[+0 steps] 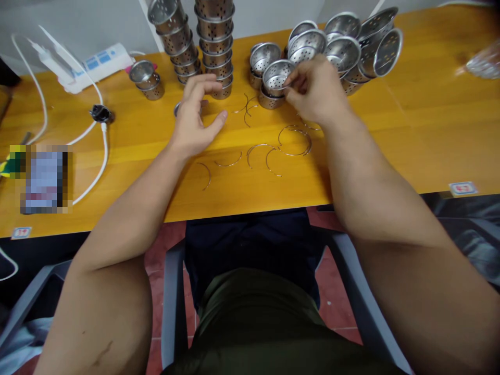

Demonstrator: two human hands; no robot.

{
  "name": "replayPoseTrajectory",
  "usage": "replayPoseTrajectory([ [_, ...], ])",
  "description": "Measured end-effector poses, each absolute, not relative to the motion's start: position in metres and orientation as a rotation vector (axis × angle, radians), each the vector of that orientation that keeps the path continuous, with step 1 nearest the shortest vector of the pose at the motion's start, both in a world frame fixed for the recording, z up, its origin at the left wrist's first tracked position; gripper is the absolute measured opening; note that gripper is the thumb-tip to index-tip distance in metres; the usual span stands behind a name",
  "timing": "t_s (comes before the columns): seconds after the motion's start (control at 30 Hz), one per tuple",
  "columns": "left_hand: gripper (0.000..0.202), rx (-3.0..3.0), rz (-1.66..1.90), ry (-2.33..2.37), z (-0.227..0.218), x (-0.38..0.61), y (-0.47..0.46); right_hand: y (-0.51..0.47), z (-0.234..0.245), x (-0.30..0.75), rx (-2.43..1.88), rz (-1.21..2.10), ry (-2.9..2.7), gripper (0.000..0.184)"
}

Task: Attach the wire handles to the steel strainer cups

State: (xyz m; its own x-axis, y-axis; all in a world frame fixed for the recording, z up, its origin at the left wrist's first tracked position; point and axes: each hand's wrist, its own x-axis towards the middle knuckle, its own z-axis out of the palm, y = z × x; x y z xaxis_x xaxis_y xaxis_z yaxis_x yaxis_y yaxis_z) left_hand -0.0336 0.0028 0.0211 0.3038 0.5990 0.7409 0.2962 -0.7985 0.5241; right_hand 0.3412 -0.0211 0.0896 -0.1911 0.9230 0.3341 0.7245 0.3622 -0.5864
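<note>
My right hand (316, 91) pinches the rim of a small perforated metal cup (275, 77), which sits in another such cup (271, 100). My left hand (193, 120) is raised over the table with its fingers apart, holding nothing. Behind it, a small metal piece (177, 109) is mostly hidden. Two tall stacks of perforated cups, a left stack (182, 49) and a right stack (216, 47), rise beyond my left hand. Between and in front of my hands lie several thin curved metal wires (261, 145), some crossing one another.
More perforated cups (344, 49) cluster behind my right hand, some tilted. At left are a short cup stack (145, 78), a white power strip (97, 65), white cables with a black plug (102, 113), and a blurred-out phone (45, 177). Clear plastic (486, 62) lies far right.
</note>
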Motion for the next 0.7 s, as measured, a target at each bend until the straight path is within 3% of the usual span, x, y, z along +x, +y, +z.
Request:
replayPoseTrajectory([
  [0.17, 0.067, 2.348, 1.426, 0.922, 0.029, -0.034, -0.005, -0.024, 0.085, 0.341, -1.367, 0.427, -1.951, 0.023],
  [0.23, 0.064, 2.346, 1.402, 1.018, 0.034, -0.037, -0.008, -0.024, 0.084, 0.336, -1.29, 0.399, -1.893, 0.033],
  [0.33, 0.08, 2.303, 1.37, 1.257, 0.037, -0.047, -0.009, -0.019, 0.08, 0.329, -1.127, 0.249, -1.72, 0.047],
  [0.4, 0.099, 2.225, 1.291, 1.479, 0.037, -0.056, -0.01, -0.016, 0.08, 0.326, -1.055, 0.148, -1.627, 0.041],
  [0.47, 0.111, 2.124, 1.171, 1.653, 0.038, -0.066, -0.01, -0.019, 0.084, 0.325, -1.034, 0.139, -1.642, 0.024],
  [0.57, 0.118, 2.032, 1.053, 1.707, 0.036, -0.079, -0.006, -0.036, 0.095, 0.324, -1.05, 0.388, -1.838, 0.012],
  [0.7, 0.115, 2.064, 1.231, 1.462, 0.014, -0.089, 0.023, -0.06, 0.108, 0.318, -1.069, 0.881, -2.186, 0.031],
])
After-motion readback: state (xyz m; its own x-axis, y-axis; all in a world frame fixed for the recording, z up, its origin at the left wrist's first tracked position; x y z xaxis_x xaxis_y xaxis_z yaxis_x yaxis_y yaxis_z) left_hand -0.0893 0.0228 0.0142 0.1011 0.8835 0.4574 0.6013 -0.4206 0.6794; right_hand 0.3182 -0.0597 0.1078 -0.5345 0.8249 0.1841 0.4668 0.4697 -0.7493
